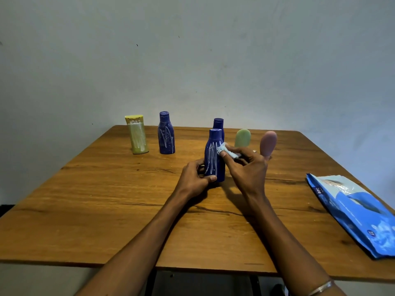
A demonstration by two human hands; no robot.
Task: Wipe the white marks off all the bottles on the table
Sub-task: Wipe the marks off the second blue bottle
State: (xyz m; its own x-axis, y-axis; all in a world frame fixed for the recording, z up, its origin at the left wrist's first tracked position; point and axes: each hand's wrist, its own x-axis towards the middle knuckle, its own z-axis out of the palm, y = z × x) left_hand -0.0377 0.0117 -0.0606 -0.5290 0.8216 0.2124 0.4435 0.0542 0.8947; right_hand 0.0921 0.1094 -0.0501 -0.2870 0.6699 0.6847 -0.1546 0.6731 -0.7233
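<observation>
On the brown wooden counter (106, 210), centre frame, the left hand (195, 178) grips a streaked dark-blue plastic bottle (214, 157); the right hand (245, 165) pinches a pale crumpled wipe (227, 151) against it. Yellow-green tube (137, 135) and second blue bottle (166, 134), upper left, remain marked: early going.

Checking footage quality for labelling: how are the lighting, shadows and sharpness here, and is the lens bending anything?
Head view: soft, dim, even light with no glare; faint shadows under the hands on the wooden table; the table edges splay out from wide-angle distortion; the pink bottle and green bottle look soft, with no detail readable.
</observation>
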